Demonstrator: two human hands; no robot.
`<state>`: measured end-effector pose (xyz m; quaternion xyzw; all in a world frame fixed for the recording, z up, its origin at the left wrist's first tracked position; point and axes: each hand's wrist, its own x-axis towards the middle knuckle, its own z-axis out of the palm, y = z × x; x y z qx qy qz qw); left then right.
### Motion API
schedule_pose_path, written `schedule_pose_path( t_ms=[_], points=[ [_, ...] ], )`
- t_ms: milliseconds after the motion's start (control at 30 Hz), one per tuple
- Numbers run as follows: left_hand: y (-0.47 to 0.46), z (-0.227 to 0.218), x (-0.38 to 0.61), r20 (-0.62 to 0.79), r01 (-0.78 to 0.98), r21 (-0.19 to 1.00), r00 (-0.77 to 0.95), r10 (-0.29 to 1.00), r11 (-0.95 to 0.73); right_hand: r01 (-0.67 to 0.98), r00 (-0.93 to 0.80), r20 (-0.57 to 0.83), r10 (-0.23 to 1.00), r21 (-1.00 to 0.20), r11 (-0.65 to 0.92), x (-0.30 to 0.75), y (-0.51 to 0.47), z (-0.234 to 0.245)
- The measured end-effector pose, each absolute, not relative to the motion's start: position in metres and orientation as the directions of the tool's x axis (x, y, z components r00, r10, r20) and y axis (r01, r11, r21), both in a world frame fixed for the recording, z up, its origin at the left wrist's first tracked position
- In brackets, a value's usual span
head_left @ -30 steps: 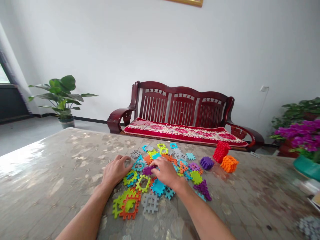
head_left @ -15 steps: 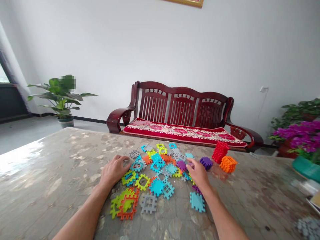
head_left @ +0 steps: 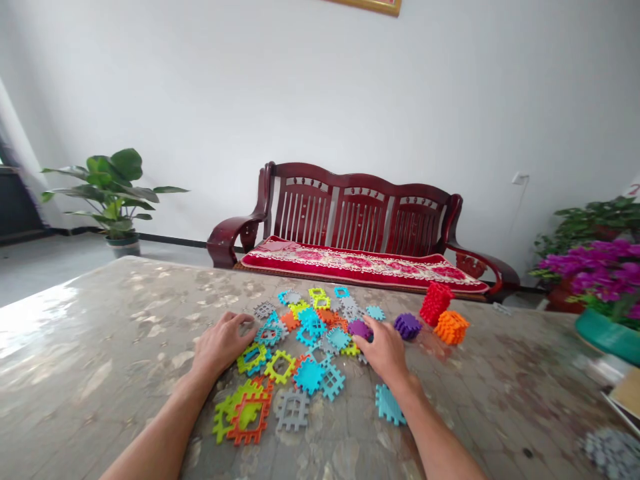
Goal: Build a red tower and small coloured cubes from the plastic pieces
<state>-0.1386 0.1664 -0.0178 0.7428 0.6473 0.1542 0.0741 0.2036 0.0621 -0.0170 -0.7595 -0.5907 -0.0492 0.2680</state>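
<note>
Colourful toothed plastic building tiles lie in a loose heap on the table. My left hand (head_left: 223, 345) rests at the heap's left side, fingers curved and apart, beside a blue window tile (head_left: 269, 331) and a grey lattice tile (head_left: 264, 310). On the other side, my right hand (head_left: 385, 351) reaches in over the tiles, thumb and forefinger spread around the near right edge of a purple tile (head_left: 359, 329); whether it touches is unclear. A light-blue tile (head_left: 389, 404) sits partly under my right forearm. Nearer me are an orange frame tile (head_left: 236, 433) and a grey window tile (head_left: 293, 409).
Right of the heap stand a purple stack (head_left: 407, 326), a red stack (head_left: 436, 303) and an orange stack (head_left: 452, 327) of tiles. Grey pieces (head_left: 613, 453) lie at the lower right, near a teal flowerpot (head_left: 605, 339). A wooden bench (head_left: 357, 213) is behind the table (head_left: 125, 373).
My right hand has shifted left and closer to the purple tile, covering tiles that showed beside it. My left hand stays at the heap's left edge. The view has turned slightly right.
</note>
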Motion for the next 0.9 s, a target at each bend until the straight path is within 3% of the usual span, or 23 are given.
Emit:
schedule_pose_path(
  t_ms=[167,333,467,667,900],
  points=[
    [0.167,-0.019,-0.139,0.128,0.939,0.309,0.117,0.985,-0.152,0.682,0.521,0.450,0.726,-0.730,-0.037,0.243,0.065,-0.018],
    [0.168,-0.021,-0.140,0.137,0.940,0.305,0.115,0.984,-0.152,0.585,0.680,0.461,0.570,-0.810,-0.043,0.302,0.053,-0.020],
    [0.169,-0.022,-0.140,0.146,0.938,0.309,0.117,0.982,-0.157,0.587,0.690,0.442,0.573,-0.805,-0.086,0.329,0.041,-0.030],
    [0.170,-0.021,-0.141,0.128,0.940,0.302,0.123,0.984,-0.157,0.711,0.613,0.475,0.632,-0.681,-0.177,0.333,0.041,-0.041],
    [0.170,-0.022,-0.141,0.132,0.942,0.297,0.122,0.984,-0.157,0.795,0.584,0.537,0.609,-0.531,-0.294,0.321,0.044,-0.030]
  ],
)
